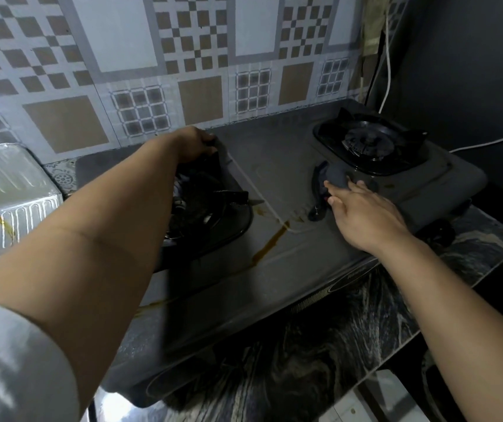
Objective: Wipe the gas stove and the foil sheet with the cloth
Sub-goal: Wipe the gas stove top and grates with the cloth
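Nearest: dark marbled countertop [320, 370] along the front edge, with the gas stove [274, 263] sitting on it. A pale sleeve [6, 360] shows at lower left, on the left arm.

Stove top: grey metal, streaked with a brown spill [270, 242] running between the two burners, more drips near the front left.

Right hand [363, 211]: lies flat on the stove's middle-right, fingers straight and spread, fingertips pressing on the dark cloth [328, 184]. Cloth is bunched on the stove surface just in front of the right burner [369, 144].

Left hand [194, 144]: reaches over the left burner [207, 208], fingers curled around the far side of its black pan support; burner partly hidden under the forearm.

Left of stove: ribbed foil sheet [9, 190] on the counter, yellow-brown stain on it.

Farthest: patterned tile wall [159, 71]; white cable [389, 65] hanging at the right corner.
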`<state>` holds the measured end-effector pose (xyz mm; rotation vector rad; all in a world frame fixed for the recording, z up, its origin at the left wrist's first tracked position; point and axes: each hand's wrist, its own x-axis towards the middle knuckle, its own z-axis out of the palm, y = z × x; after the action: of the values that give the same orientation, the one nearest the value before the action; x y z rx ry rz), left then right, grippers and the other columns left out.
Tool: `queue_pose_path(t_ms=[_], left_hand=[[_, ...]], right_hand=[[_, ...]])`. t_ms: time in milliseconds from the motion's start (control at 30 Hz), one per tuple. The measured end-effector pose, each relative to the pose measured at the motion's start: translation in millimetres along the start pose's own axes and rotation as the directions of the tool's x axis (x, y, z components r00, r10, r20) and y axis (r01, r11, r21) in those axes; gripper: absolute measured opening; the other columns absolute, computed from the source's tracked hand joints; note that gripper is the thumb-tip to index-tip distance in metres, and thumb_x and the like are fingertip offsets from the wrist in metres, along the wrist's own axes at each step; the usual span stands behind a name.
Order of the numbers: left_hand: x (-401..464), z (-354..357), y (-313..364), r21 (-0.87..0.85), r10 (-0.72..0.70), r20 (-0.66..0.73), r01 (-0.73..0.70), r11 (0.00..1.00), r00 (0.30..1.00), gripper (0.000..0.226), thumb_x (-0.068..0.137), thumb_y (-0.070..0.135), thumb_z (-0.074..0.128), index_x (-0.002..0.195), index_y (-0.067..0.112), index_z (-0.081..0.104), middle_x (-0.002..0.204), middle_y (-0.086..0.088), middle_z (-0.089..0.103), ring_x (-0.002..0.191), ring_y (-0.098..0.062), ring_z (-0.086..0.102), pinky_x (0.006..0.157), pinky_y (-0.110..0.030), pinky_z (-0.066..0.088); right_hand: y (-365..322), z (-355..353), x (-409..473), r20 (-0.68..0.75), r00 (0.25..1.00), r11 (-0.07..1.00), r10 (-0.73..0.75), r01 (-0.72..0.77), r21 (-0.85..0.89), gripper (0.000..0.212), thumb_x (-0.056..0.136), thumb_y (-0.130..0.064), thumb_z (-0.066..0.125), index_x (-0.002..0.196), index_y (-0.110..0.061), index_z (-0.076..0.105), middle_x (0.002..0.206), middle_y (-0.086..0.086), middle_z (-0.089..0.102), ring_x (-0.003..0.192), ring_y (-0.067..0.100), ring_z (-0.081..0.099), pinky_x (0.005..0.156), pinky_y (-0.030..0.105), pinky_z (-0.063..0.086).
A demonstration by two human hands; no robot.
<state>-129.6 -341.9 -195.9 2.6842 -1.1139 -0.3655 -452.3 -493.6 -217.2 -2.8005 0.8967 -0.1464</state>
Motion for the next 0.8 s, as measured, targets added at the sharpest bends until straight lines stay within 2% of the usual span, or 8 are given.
queue_pose_path(t_ms=[233, 367, 600, 800], left_hand=[[1.6, 0.2, -0.7, 0.015, 0.001, 0.002, -0.001, 1.0, 1.0, 0.048, 0.099, 0.029, 0.053, 0.145, 0.019, 0.045, 0.148, -0.015, 0.044, 0.132, -0.036, 0.042, 0.113, -0.042, 0.029], [2.5, 0.8, 0.2, 0.033, 0.004, 0.007, -0.005, 0.999, 1.0, 0.046, 0.1, 0.028, 0.052, 0.145, 0.019, 0.045, 0.145, -0.016, 0.046, 0.129, -0.036, 0.044, 0.112, -0.045, 0.031], [-0.1, 0.6, 4.7, 0.044, -0.007, 0.0, 0.007, 0.999, 1.0, 0.045, 0.101, 0.025, 0.05, 0.144, 0.016, 0.045, 0.146, -0.017, 0.045, 0.13, -0.037, 0.044, 0.112, -0.042, 0.031], [-15.1, -6.5, 10.2, 0.027, -0.048, -0.046, 0.049, 0.998, 0.998, 0.041, 0.098, 0.03, 0.055, 0.137, 0.019, 0.055, 0.14, -0.017, 0.052, 0.124, -0.037, 0.049, 0.105, -0.04, 0.036]], right_hand=[[-26.3, 3.5, -18.2, 0.003, 0.995, 0.995, -0.1, 0.1, -0.009, 0.046, 0.101, -0.036, 0.031, 0.147, -0.038, 0.035, 0.156, 0.002, 0.033, 0.146, 0.021, 0.022, 0.114, 0.034, 0.021], [-41.1, 8.6, -25.4, 0.012, 0.987, 0.987, -0.159, 0.159, 0.002, 0.045, 0.101, -0.039, 0.03, 0.145, -0.042, 0.035, 0.155, 0.0, 0.035, 0.146, 0.019, 0.022, 0.116, 0.037, 0.021], [-72.6, 14.1, -46.6, 0.009, 0.966, 0.966, -0.257, 0.256, 0.022, 0.044, 0.101, -0.039, 0.03, 0.144, -0.043, 0.035, 0.156, -0.005, 0.032, 0.147, 0.016, 0.018, 0.119, 0.037, 0.014], [-72.5, 15.4, -45.2, 0.026, 0.962, 0.962, -0.273, 0.273, 0.007, 0.044, 0.101, -0.04, 0.029, 0.145, -0.043, 0.033, 0.156, -0.002, 0.031, 0.147, 0.019, 0.019, 0.119, 0.039, 0.017]])
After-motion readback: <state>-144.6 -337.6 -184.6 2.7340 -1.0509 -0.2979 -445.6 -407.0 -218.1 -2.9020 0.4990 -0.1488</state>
